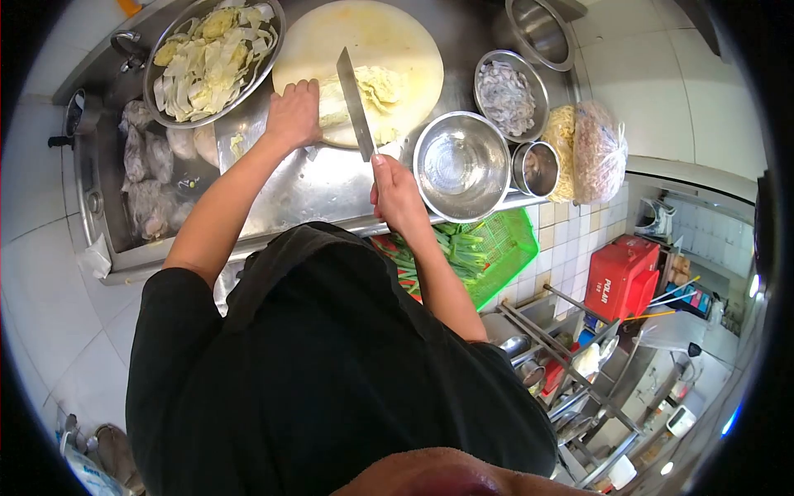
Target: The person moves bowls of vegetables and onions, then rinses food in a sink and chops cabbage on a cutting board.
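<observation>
A round cutting board [356, 29] lies on the steel counter, with pale napa cabbage [382, 89] on it. My left hand [295, 114] rests at the board's left edge, its fingers bent over the cabbage and holding it. In my right hand [399, 192] is the handle of a cleaver [356, 103]. Its blade points away from me and stands across the cabbage, just right of my left fingers. Whether the edge touches the board is hidden. Cut cabbage leaves [217, 70] fill a large steel bowl at the upper left.
A shiny steel bowl [463, 165] stands right of the cleaver. Beyond it are a bowl of greyish pieces [506, 97], a small steel pot [536, 169] and filled plastic bags [600, 153]. Bagged food [149, 186] sits in the sink. Below is a green basket [509, 252] with green stalks.
</observation>
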Available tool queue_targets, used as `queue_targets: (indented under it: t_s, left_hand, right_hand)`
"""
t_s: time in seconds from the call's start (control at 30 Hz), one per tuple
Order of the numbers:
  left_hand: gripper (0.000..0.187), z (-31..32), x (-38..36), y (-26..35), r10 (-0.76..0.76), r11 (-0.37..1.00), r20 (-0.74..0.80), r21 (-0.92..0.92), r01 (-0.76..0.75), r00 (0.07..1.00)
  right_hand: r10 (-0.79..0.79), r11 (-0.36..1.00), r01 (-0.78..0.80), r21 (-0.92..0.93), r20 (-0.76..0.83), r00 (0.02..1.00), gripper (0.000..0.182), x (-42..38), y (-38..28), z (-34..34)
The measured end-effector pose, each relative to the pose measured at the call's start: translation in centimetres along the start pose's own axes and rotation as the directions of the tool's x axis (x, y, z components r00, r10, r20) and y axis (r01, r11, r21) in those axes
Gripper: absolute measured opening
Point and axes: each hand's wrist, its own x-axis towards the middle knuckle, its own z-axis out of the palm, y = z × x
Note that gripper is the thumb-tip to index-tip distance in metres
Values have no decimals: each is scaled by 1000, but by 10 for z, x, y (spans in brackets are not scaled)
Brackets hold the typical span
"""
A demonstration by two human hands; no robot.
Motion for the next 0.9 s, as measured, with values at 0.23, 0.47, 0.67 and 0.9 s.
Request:
queue_targets:
  t_s: [0.23, 0.47, 0.67, 0.9]
  left_hand:
    - [54, 0, 2, -2, 4, 1000, 16, 8, -4, 1000]
    - [64, 6, 5, -4, -18, 1000, 37, 13, 17, 999]
    - [91, 6, -10, -23, 79, 993, -300, -55, -101, 950]
    - [64, 10, -7, -25, -38, 999, -27, -36, 37, 999]
  right_hand:
    - [-180, 965, 170, -202, -33, 983, 51, 57, 32, 21]
    - [-101, 976, 97, -193, -11, 995, 51, 38, 58, 17]
    - [114, 992, -110, -60, 69, 991, 49, -14, 13, -16]
    - [-27, 999, 30, -33, 68, 997, 48, -6, -17, 8]
